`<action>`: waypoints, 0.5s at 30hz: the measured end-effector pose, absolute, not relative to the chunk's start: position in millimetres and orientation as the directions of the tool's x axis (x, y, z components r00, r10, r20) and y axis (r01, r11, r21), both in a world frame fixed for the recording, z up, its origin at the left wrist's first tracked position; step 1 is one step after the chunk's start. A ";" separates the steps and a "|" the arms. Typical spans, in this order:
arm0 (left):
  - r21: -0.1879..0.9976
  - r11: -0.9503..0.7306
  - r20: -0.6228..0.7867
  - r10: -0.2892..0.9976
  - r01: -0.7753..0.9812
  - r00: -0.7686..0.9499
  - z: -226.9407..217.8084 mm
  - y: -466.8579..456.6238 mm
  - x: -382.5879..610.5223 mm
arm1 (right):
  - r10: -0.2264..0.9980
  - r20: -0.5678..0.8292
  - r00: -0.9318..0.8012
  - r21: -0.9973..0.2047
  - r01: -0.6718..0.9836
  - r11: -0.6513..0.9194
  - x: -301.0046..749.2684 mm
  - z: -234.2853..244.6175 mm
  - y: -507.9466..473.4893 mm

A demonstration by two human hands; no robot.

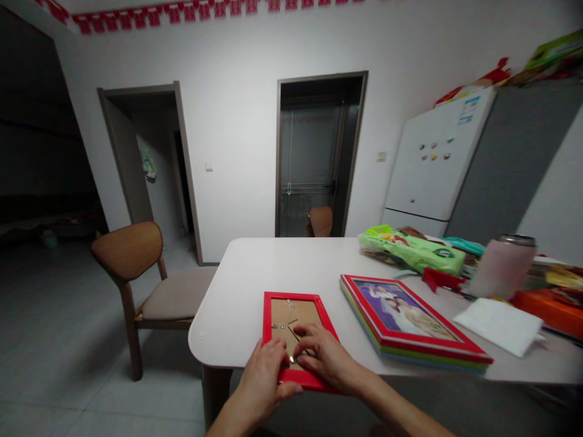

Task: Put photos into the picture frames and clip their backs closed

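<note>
A red picture frame [324, 315] lies face down on the white table, its brown backing board [298, 308] facing up. Small metal clips [290, 303] sit along the board's edges, and the dark outline of a stand shows in its middle. My left hand [268, 370] grips the lower left corner, thumb along the near edge and fingers over the side. Over the lower right part of the board, my right hand [325, 355] has its fingers bent and drawn together by the stand and the near clip. What its fingertips pinch, if anything, is hidden.
Right of it lies a stack of picture frames [410, 312], the top one red with a photo. Beyond are a green packet [412, 252], a pink bottle [503, 267], white tissue [498, 325] and an orange box [551, 309]. A wooden chair [132, 252] stands left of the table.
</note>
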State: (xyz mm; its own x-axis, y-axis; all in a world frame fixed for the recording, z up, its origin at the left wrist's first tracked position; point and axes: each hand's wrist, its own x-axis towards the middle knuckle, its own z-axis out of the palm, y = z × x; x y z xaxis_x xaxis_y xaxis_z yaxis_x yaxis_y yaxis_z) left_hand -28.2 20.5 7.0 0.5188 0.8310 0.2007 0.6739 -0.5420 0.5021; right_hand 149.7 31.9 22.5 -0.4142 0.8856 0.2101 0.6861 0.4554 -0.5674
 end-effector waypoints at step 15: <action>0.561 -0.534 0.229 0.834 0.633 0.501 7.1 18.4 -30.4 | 0.940 0.235 -0.246 -0.298 0.903 0.310 190.3 21.1 66.7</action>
